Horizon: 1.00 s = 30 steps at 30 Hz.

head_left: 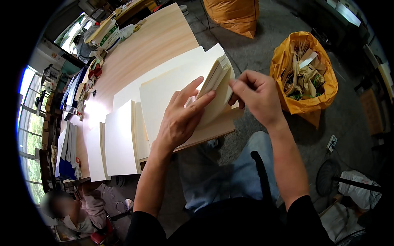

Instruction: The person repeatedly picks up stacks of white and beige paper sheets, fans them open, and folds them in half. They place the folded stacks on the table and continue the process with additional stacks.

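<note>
A thick block of cream paper (215, 76) is lifted at a slant over a pile of large cream sheets (158, 96), its leaves partly fanned. My left hand (180, 117) lies against its near side with fingers stretched and spread, one fingertip touching the block's edge. On the other side, my right hand (260, 96) is closed, thumb and forefinger pinched at the rim of a curved cream sheet (225, 92). Its remaining fingers curl under, and the exact grip is partly hidden.
Left on the wooden table (164, 37) stand more cream paper stacks (120, 137) and grey-white books (69, 145). A yellow sack of scraps (287, 104) sits on the floor at right, another orange sack (234, 16) beyond. A fan (328, 176) is lower right; a person (88, 209) sits lower left.
</note>
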### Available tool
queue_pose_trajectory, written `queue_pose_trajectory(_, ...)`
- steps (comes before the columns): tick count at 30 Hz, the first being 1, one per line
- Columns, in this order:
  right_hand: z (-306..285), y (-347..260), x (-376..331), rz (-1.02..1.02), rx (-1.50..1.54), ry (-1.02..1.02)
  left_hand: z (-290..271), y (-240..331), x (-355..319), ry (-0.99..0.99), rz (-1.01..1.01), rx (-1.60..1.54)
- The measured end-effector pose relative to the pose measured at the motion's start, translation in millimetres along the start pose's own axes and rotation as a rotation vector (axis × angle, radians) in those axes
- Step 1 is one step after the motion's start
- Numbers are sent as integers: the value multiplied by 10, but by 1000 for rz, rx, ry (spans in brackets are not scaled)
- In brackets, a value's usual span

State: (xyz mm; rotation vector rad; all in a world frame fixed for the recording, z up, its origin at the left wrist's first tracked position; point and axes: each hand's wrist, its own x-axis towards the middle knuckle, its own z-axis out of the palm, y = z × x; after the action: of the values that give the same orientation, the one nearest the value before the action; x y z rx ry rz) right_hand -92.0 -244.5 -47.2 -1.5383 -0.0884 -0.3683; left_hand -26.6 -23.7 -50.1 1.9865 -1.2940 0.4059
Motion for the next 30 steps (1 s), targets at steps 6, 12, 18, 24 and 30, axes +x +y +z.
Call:
queue_pose_trajectory(6,16,-47,36,169,387,10,-37,-49,4,-94,-6,53)
queue_pose_trajectory(12,71,-98,33,180,416,32,-35,50,25,-44,-33,23)
queue_pose_trajectory(18,-128,93,141,258,217,-15,10,55,61,-69,-32,52)
queue_pose_trajectory(24,-174,111,528,725,654,-352,16,55,12,-132,43,198)
queue_pose_trajectory(30,-144,734,654,722,613,-256,87,-49,-172,-190,174,349)
